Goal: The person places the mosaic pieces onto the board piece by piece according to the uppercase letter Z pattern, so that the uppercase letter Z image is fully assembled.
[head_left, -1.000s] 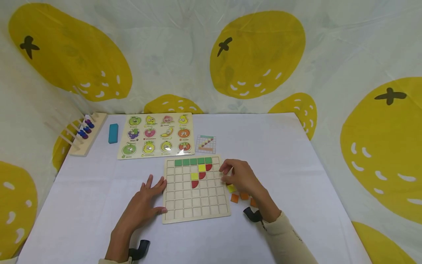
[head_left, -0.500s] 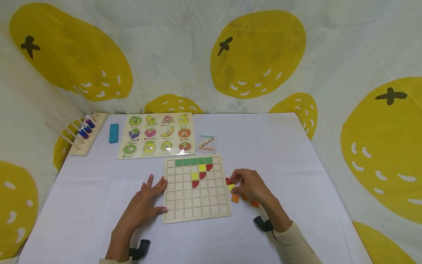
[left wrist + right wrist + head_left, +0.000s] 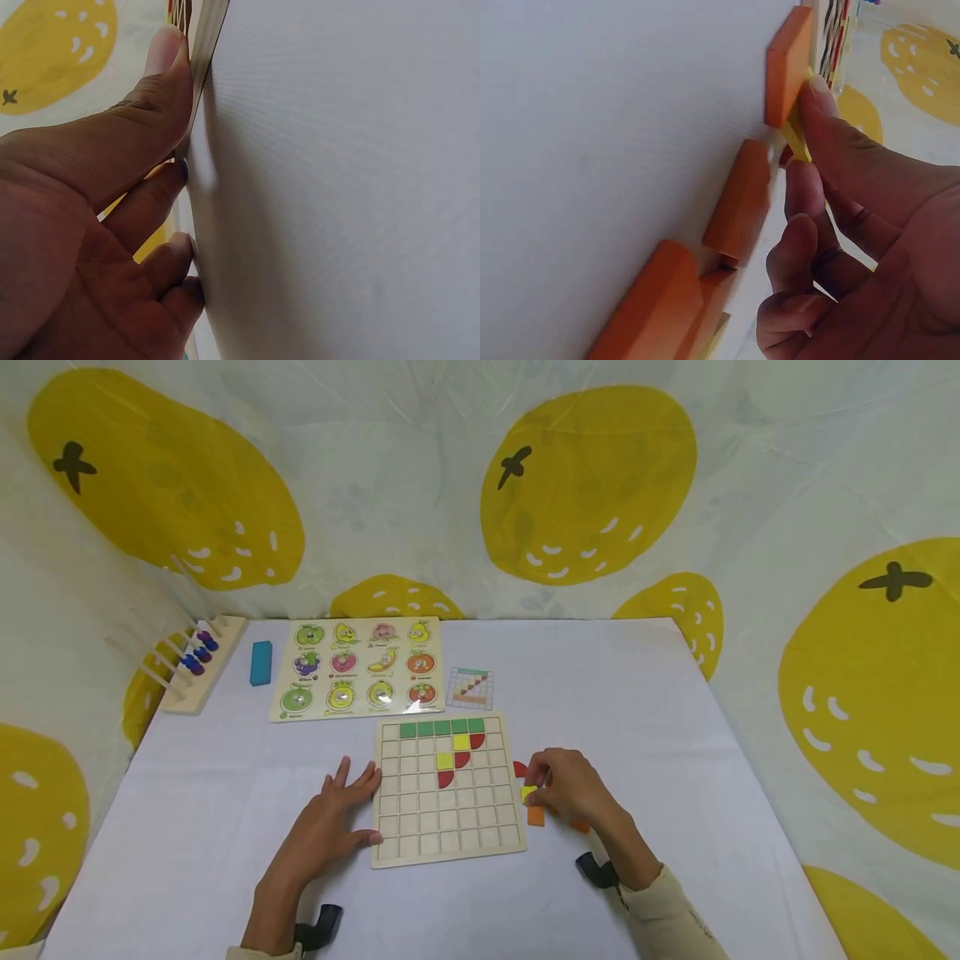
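A light wooden grid board [image 3: 420, 825] lies before me, bearing green square tiles [image 3: 441, 727] along its top row and yellow tiles [image 3: 445, 762] and red quarter-round tiles [image 3: 446, 779] stepping diagonally below. My left hand [image 3: 322, 822] rests at the board's left edge, its thumb and fingers spread and touching the side. Just right of the board, my right hand [image 3: 573, 785] pinches a loose yellow square tile [image 3: 798, 135] between thumb and forefinger. A red tile [image 3: 521, 769] lies above it and an orange tile [image 3: 536, 816] below; more orange tiles are partly hidden under the hand.
A small pattern card [image 3: 470, 688] lies behind the board. Farther left are a fruit puzzle board [image 3: 356, 668], a blue block [image 3: 261, 662] and a wooden peg stand [image 3: 197, 681] with dark beads. A fruit-print cloth [image 3: 585, 485] hangs behind the white table.
My right hand has moved from the board's right edge down to the loose tiles and taken hold of the yellow tile, which has shifted slightly. The left hand stays at the board.
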Motion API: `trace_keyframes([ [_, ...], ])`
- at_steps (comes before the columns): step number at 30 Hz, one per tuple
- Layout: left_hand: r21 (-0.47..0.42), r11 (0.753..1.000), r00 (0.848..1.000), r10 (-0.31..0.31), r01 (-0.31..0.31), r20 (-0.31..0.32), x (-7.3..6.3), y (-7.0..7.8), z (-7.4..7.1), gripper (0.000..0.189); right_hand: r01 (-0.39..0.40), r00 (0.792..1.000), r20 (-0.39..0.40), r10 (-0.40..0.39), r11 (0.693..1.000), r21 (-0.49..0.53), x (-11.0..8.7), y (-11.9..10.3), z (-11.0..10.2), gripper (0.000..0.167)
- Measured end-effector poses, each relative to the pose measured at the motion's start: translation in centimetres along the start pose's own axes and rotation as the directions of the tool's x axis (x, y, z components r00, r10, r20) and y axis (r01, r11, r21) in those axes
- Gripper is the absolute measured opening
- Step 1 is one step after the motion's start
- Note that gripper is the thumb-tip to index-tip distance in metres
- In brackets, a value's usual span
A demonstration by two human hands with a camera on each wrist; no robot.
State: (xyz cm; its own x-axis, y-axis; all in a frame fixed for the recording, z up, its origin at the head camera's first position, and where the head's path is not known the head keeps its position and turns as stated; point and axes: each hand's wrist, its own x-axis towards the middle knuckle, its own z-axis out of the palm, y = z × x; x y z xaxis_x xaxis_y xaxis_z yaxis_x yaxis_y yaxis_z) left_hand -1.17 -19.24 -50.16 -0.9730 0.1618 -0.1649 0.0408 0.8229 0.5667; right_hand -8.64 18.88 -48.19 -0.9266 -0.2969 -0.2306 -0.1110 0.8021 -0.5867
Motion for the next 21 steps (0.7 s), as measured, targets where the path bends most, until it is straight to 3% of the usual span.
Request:
trace_keyframes([
  [5, 0.004, 1.0, 1.0, -0.002, 0.002, 0.003, 0.0, 0.1, 0.0, 0.108, -0.015, 1.0, -0.005, 0.015, 0.999, 0.05, -0.1, -0.5, -0.6, 0.025],
  [11, 0.009, 1.0, 1.0, -0.002, 0.002, 0.0, -0.1, 0.2, -0.1, 0.108, 0.08, 0.997, -0.022, -0.078, 0.99, 0.118, -0.1, -1.1, -0.8, 0.022],
  [15, 0.009, 1.0, 1.0, 0.0, 0.0, -0.002, -0.1, 0.3, -0.2, 0.107, 0.13, 0.992, -0.019, -0.128, 0.983, 0.132, 0.1, -2.1, -0.2, 0.02],
  [21, 0.013, 1.0, 1.0, 0.004, -0.004, -0.002, -0.1, 0.3, -0.1, 0.107, 0.138, 0.99, -0.008, -0.138, 0.982, 0.131, 0.7, -4.3, 1.2, 0.018],
])
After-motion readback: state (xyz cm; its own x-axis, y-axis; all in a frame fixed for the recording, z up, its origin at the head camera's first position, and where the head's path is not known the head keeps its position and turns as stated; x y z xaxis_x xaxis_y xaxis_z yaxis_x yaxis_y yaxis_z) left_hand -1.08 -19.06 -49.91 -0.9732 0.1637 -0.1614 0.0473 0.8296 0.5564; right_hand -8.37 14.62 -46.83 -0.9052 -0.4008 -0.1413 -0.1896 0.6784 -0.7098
